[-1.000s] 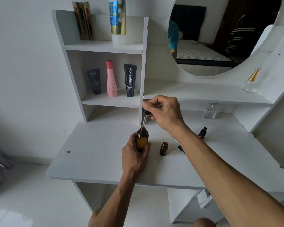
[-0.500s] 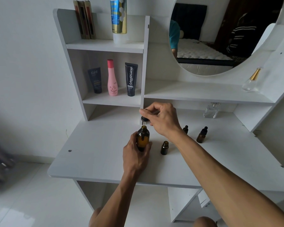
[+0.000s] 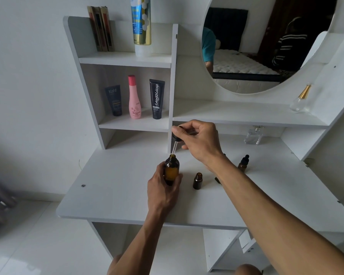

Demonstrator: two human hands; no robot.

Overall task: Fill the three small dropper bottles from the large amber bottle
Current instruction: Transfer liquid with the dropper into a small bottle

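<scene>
Right hand (image 3: 199, 141) pinches the dropper (image 3: 175, 142), tip just above the amber bottle (image 3: 171, 170) gripped upright by the left hand (image 3: 163, 192); open vial (image 3: 197, 181) lies right

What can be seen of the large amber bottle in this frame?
The large amber bottle is round, of brown see-through glass or plastic, with rounded shoulders and a short threaded neck. It stands upright on the white desk, uncapped. Its lower body is wrapped by the left hand, so the base is hidden. The liquid level cannot be told. Just above its mouth hangs the clear tip of a dropper with a black top, pinched by the right hand; whether the tip touches the rim is unclear.
</scene>
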